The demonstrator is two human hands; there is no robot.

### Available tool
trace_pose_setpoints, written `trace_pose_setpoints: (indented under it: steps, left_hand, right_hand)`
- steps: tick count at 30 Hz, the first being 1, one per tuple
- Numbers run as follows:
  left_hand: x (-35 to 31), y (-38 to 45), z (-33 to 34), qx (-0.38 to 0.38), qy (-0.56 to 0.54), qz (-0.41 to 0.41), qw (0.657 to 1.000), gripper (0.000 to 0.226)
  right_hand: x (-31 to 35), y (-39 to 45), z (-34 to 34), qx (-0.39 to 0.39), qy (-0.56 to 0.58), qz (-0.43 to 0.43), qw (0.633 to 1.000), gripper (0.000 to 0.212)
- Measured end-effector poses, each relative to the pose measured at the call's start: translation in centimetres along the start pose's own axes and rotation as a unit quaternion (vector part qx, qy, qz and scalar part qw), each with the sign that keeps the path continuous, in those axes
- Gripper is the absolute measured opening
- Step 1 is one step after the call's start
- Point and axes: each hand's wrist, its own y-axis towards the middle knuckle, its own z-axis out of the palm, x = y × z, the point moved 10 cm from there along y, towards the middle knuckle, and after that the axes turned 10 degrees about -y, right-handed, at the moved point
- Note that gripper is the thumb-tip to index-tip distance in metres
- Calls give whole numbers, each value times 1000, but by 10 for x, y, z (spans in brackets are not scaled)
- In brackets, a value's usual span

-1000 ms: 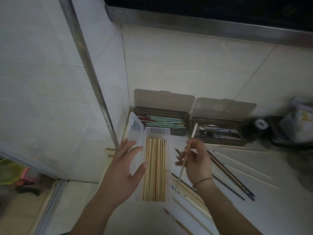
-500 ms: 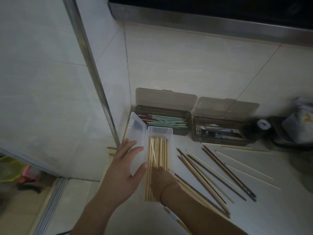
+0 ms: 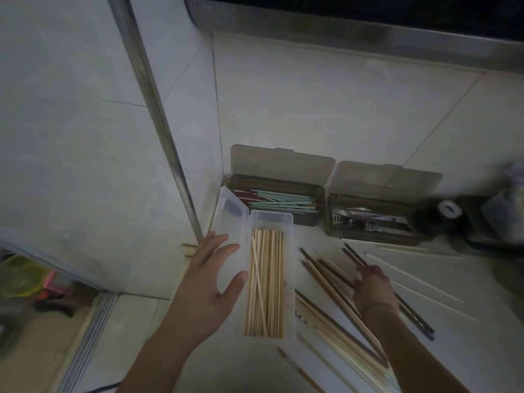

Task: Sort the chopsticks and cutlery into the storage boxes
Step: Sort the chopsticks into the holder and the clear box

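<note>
- While the left hand rests spread-fingered on the clear rectangular plastic box of pale bamboo chopsticks
- right hand fingers pinch dark slender wooden chopsticks, smoky lidded boxes beyond

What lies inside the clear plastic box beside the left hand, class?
The clear plastic box holds light wooden chopsticks laid lengthwise, one slanting across the others. The left hand rests on its open lid. The chopsticks cover the box floor, so anything beneath them is hidden.

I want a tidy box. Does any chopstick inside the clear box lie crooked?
Yes. In the clear box, one pale chopstick lies slanted across the bamboo chopsticks, which lie parallel along the box. Nothing looks broken or spilled.
</note>
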Motion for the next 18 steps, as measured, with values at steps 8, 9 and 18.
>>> trace_pose_setpoints:
  steps: [8,9,18]
  left_hand:
    - [-1,-2,1,3,-18,12,1000,77]
    - [-2,-1,0,2,-20,14,1000,81]
    - [-2,-3,6,31,1,31,999,92]
  right_hand:
    - [-33,-14,21,-20,-58,51,997,21]
    - [-33,-14,22,-16,-58,54,997,21]
    - [3,-16,-12,-44,71,-12,996,41]
